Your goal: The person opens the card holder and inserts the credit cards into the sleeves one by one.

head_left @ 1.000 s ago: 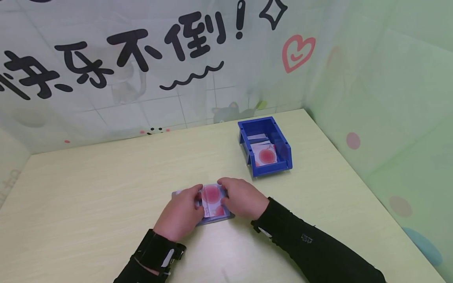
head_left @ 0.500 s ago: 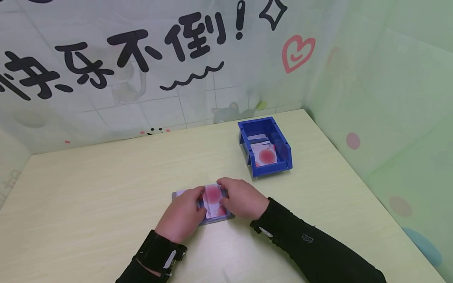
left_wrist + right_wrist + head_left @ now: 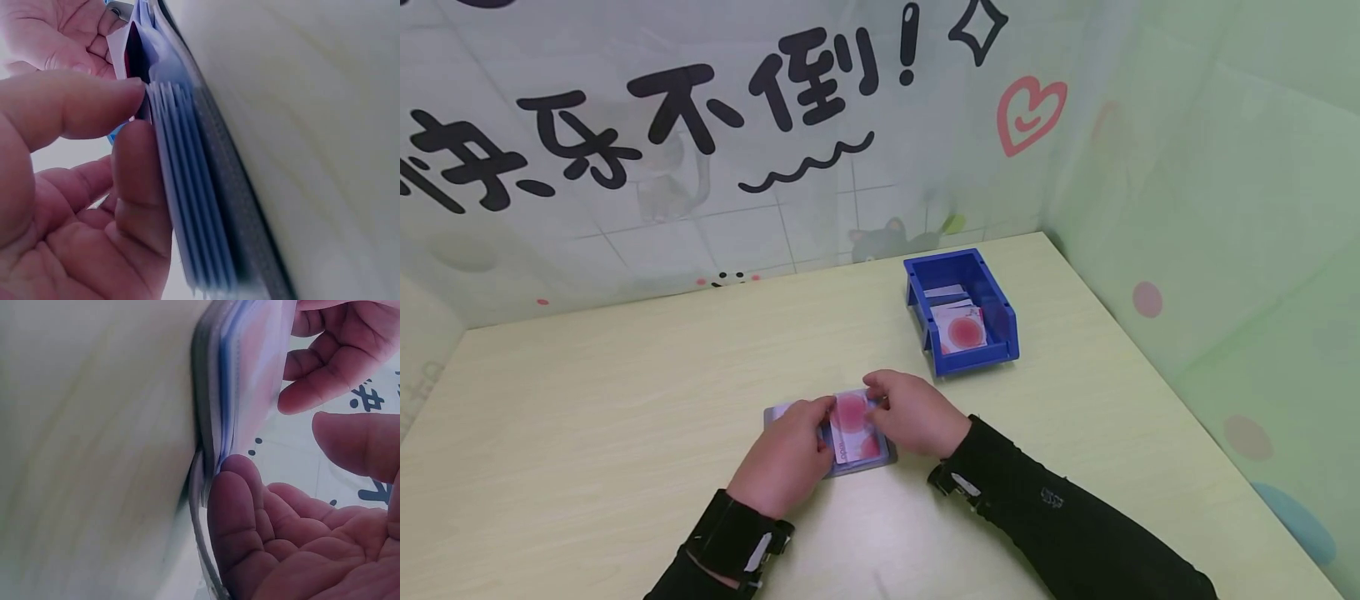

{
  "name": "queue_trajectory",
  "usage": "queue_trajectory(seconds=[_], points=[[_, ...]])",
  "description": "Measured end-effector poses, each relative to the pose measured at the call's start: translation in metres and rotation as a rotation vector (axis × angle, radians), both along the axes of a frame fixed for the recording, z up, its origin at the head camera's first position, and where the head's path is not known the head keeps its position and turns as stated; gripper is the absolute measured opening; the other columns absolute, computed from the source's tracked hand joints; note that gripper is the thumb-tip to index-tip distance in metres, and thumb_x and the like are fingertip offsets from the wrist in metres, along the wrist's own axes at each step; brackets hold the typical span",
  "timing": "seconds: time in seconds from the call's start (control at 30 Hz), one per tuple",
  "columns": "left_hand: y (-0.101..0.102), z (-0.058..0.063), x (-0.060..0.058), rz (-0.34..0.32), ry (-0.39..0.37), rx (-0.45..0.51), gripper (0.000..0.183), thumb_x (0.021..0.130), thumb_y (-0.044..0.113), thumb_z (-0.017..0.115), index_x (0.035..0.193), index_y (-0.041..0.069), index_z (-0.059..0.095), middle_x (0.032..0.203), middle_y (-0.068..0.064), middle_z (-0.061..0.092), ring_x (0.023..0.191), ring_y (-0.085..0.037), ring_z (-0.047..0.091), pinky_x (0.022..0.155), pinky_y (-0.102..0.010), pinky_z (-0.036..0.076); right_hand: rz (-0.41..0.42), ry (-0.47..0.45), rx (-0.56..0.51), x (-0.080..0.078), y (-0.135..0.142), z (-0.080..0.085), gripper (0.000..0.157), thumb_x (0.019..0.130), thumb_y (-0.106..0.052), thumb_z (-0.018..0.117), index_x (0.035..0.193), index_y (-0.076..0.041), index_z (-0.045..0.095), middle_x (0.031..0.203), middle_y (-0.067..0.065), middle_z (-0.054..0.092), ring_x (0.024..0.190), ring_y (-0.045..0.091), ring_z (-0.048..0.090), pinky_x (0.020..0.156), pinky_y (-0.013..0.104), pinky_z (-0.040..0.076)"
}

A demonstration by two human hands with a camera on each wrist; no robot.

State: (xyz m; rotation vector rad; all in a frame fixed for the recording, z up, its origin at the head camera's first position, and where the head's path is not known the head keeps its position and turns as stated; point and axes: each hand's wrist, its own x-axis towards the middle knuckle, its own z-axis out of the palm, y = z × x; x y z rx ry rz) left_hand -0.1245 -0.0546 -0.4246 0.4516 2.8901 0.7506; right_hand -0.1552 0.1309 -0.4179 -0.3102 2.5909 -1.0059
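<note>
A grey-edged card album (image 3: 770, 413) with layered clear sleeves (image 3: 190, 187) lies open on the table in the head view. A white card with pink circles (image 3: 853, 427) sits on its right page. My left hand (image 3: 782, 458) is at the card's left edge, thumb and finger pinching there; its fingertips partly hide the contact. To the right, my right hand (image 3: 917, 417) has its thumb lifted apart from the fingers. In the right wrist view, those fingers touch the album's edge beside a thin strap (image 3: 199, 519).
At the back right of the wooden table (image 3: 625, 400) stands a blue bin (image 3: 977, 360) with several similar cards (image 3: 964, 332) inside. A printed cloth (image 3: 715, 208) hangs behind the table, and a green one (image 3: 1240, 292) along its right side.
The card and my left hand have shifted slightly right. My right hand has risen a little away from the card, its thumb and fingers parting. The album and bin stay put.
</note>
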Motion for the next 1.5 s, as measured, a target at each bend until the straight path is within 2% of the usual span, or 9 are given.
queue_trajectory(seconds=[0.4,0.63,0.7,1.0,1.17,1.3,1.4,1.5], points=[[-0.0005,0.0018,0.0007,-0.007,0.016,-0.018,0.054,0.083,0.015,0.068,0.132,0.004,0.05,0.118,-0.01,0.054,0.094,-0.016,0.049,0.089,-0.038,0.048,-0.022,-0.041,-0.113,-0.0005,0.0011,-0.0001,0.05,0.092,-0.017,0.057,0.137,-0.003,0.042,0.123,0.005,0.057,0.098,0.013,0.052,0.091,0.036,0.047],[0.0002,0.0023,0.0016,-0.009,0.01,-0.019,0.056,0.081,0.016,0.068,0.133,0.004,0.049,0.119,-0.01,0.053,0.096,-0.017,0.049,0.089,-0.038,0.048,-0.115,-0.217,-0.396,-0.0031,0.0029,-0.0002,0.053,0.093,-0.012,0.056,0.14,0.002,0.036,0.126,0.014,0.052,0.102,0.018,0.053,0.091,0.04,0.047],[0.0002,0.0019,0.0019,-0.013,0.003,-0.01,0.057,0.081,0.016,0.067,0.133,0.004,0.048,0.119,-0.009,0.053,0.095,-0.017,0.048,0.088,-0.037,0.049,-0.14,-0.249,-0.443,-0.0038,0.0031,0.0002,0.053,0.093,-0.011,0.055,0.14,0.003,0.034,0.126,0.016,0.051,0.103,0.02,0.053,0.092,0.041,0.046],[-0.0003,-0.0003,0.001,-0.02,0.0,-0.011,0.057,0.081,0.013,0.067,0.134,0.004,0.048,0.12,-0.008,0.053,0.098,-0.016,0.047,0.089,-0.036,0.047,-0.174,-0.28,-0.477,-0.0044,0.0045,0.0001,0.055,0.093,-0.012,0.054,0.141,0.001,0.031,0.13,0.017,0.048,0.107,0.021,0.05,0.093,0.042,0.045],[0.0001,-0.0002,0.0002,-0.021,-0.001,-0.005,0.058,0.08,0.014,0.07,0.133,0.002,0.048,0.12,-0.01,0.055,0.099,-0.017,0.049,0.092,-0.038,0.046,-0.198,-0.328,-0.581,-0.006,0.0065,-0.0013,0.058,0.092,-0.013,0.056,0.142,0.001,0.03,0.133,0.017,0.046,0.109,0.023,0.051,0.094,0.044,0.044],[0.0004,0.0001,0.0003,-0.021,-0.012,-0.003,0.061,0.079,0.016,0.072,0.133,0.002,0.048,0.121,-0.011,0.055,0.102,-0.017,0.05,0.094,-0.04,0.044,-0.188,-0.343,-0.625,-0.0055,0.0067,-0.0021,0.056,0.092,-0.015,0.057,0.139,0.004,0.033,0.123,0.017,0.054,0.099,0.025,0.056,0.093,0.043,0.045],[0.0005,0.0001,0.0001,-0.023,-0.022,0.0,0.062,0.079,0.016,0.073,0.134,0.002,0.047,0.123,-0.01,0.055,0.104,-0.017,0.05,0.095,-0.041,0.044,-0.152,-0.33,-0.567,-0.0036,0.005,-0.0031,0.053,0.09,-0.015,0.059,0.136,0.003,0.038,0.101,0.013,0.062,0.085,0.025,0.059,0.084,0.04,0.05],[0.0001,0.0004,0.0003,-0.022,-0.032,0.01,0.061,0.08,0.016,0.072,0.134,0.002,0.047,0.123,-0.01,0.054,0.103,-0.017,0.05,0.094,-0.041,0.045,-0.1,-0.301,-0.488,-0.0011,0.0026,-0.0046,0.054,0.086,-0.012,0.061,0.134,0.002,0.04,0.079,0.01,0.062,0.069,0.024,0.058,0.068,0.033,0.052]])
